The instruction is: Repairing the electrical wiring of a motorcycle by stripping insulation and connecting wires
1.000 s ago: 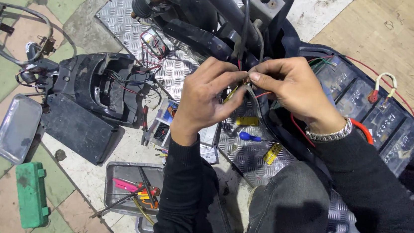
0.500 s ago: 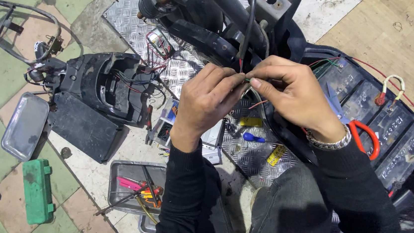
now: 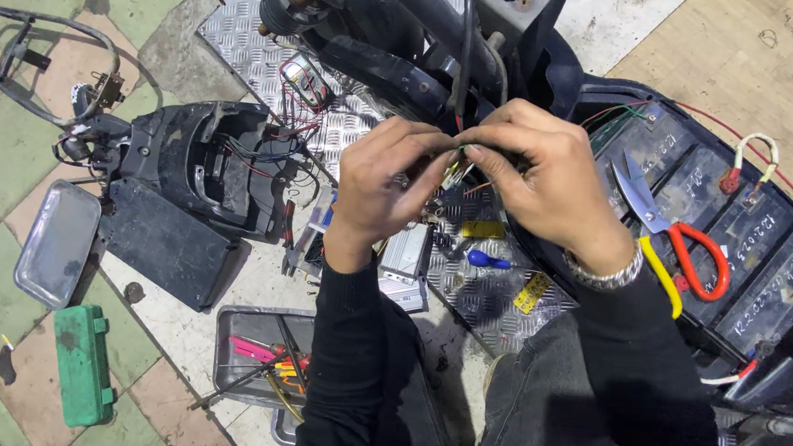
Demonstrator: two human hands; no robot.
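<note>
Plainly, from the green plastic case (image 3: pixel 84 364) at lower left past the black scooter panel (image 3: pixel 201 163), the left hand (image 3: pixel 382 188) and right hand (image 3: pixel 544 174) at centre pinch thin coloured wires (image 3: pixel 456 169), seemingly stripped, which could short against the black batteries (image 3: pixel 748 244) if they slip.

There is one view only, from the camera on my head, so no second view shares any of it. It looks almost straight down past my chest and knees to the tiled floor (image 3: pixel 1 150). My two hands meet near the middle of the frame, close under the lens: left hand (image 3: pixel 382 188), right hand (image 3: pixel 543 183). My dark sleeves run in from the bottom edge. The scooter frame (image 3: pixel 404 23) fills the top, the battery pack (image 3: pixel 730 233) the right, and the green case (image 3: pixel 83 363) lies low on the left.
</note>
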